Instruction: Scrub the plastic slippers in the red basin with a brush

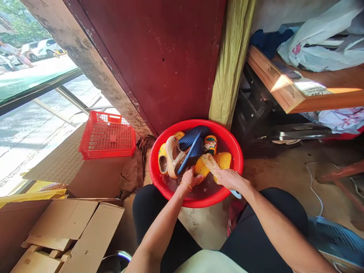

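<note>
A red basin of murky water stands between my knees, with several slippers in it. My left hand, with a bangle at the wrist, is closed on the near end of a yellow slipper. In my right hand is a scrub brush, its pale bristles against that slipper and its light handle end showing below the palm. Another yellow slipper lies just behind. Dark blue slippers, a beige slipper and a yellow shoe with a cartoon figure are heaped farther back.
A red plastic crate sits at left on cardboard, near a brown cloth. An open cardboard box is at lower left. A maroon door rises behind the basin. A wooden table and a blue fan are at right.
</note>
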`<action>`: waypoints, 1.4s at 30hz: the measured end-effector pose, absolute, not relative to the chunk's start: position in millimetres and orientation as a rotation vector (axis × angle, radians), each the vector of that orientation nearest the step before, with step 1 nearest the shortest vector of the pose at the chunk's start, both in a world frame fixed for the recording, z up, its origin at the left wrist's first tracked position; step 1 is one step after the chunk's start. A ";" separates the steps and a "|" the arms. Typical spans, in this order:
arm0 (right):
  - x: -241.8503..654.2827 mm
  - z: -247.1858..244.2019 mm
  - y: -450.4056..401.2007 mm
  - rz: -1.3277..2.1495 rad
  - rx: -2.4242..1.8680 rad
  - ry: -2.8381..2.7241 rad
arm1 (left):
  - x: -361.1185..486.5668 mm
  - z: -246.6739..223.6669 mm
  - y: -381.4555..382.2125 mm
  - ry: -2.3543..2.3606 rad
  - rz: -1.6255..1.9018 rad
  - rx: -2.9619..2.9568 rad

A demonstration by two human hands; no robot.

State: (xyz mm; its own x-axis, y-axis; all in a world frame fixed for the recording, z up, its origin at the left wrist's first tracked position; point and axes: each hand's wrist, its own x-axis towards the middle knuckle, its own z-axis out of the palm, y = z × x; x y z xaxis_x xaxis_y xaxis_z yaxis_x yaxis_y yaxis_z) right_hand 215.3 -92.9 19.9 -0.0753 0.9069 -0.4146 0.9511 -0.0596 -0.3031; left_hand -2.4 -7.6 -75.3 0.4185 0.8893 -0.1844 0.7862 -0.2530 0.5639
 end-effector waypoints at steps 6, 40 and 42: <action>220.4 14.4 -88.9 -0.746 2.122 2.086 | 6.1 -61.8 -12.9 1.481 0.001 2.188; 283.5 19.0 -69.8 -0.769 2.614 1.966 | 108.6 -45.2 -4.8 1.162 0.249 1.610; 283.3 18.9 -65.7 -0.774 2.690 1.948 | 98.4 -30.8 2.1 1.085 0.363 1.442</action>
State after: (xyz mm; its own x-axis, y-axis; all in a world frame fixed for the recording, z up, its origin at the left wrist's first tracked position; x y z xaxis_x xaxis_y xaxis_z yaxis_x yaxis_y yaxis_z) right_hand 283.3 -65.7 18.9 0.2580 0.9452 -0.2001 0.8246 -0.3233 -0.4642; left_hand 98.4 2.1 -30.8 0.5103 0.7753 -0.3721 0.3950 0.1730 0.9022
